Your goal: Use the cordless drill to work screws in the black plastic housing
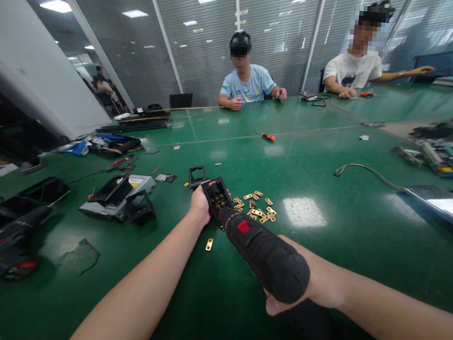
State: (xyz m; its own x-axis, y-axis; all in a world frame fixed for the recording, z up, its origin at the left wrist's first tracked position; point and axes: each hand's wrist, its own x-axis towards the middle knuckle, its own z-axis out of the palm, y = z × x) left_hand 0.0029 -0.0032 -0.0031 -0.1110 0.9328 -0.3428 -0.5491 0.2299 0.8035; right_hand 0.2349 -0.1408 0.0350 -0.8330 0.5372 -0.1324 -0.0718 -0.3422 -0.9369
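Observation:
My left hand [200,205] grips a small black plastic housing [213,188] with brass-coloured parts inside it. My right hand [278,298] is closed around the handle of a black cordless drill [268,257] with a red switch on top. The drill's nose points into the housing's near end; its bit is hidden, so contact cannot be made out. Just right of the housing lie several loose brass plates [260,213] with holes. One single brass plate [209,244] rests nearer to me, between my forearms. Behind the housing stands a black square frame [197,176].
At left are a grey metal box [117,202] with black frames, and a second black power tool [6,245]. An orange screwdriver [268,137] lies farther back. A flat device [447,207] with a cable is at right. Two people sit across the green table [197,146].

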